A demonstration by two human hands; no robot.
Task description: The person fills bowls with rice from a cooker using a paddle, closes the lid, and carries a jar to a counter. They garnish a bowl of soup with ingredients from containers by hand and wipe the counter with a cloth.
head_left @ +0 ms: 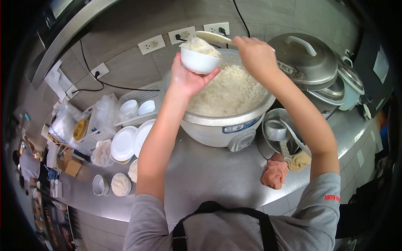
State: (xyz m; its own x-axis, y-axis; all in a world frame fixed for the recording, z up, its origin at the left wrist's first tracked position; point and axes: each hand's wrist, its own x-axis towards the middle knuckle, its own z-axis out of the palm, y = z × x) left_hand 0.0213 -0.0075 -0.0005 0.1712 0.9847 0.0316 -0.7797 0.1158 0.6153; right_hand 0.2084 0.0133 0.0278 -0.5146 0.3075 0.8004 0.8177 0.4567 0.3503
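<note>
Stainless table (217,175) runs along a grey wall with several sockets. On it stands a big rice cooker (222,123), open and full of white rice (232,94).

I hold the bowl (199,62) in my left hand (186,79), above the far left edge of the cooker. The fingers and thumb are cupped around its underside and side. The bowl is heaped with rice above its rim. My right hand (253,54) is closed around the handle of the rice paddle (211,38), and the blade lies on top of the heap.

To do this step well, I think the bowl is best held over the cooker, so loose grains fall back inside and not on the table. The paddle should press lightly and round the heap, not pack it hard, and the bowl should be level.

To the right, the lid (305,58) rests on a second pot, and a pink cloth (275,173) lies nearer. White plates (125,142) lie at the left.
</note>
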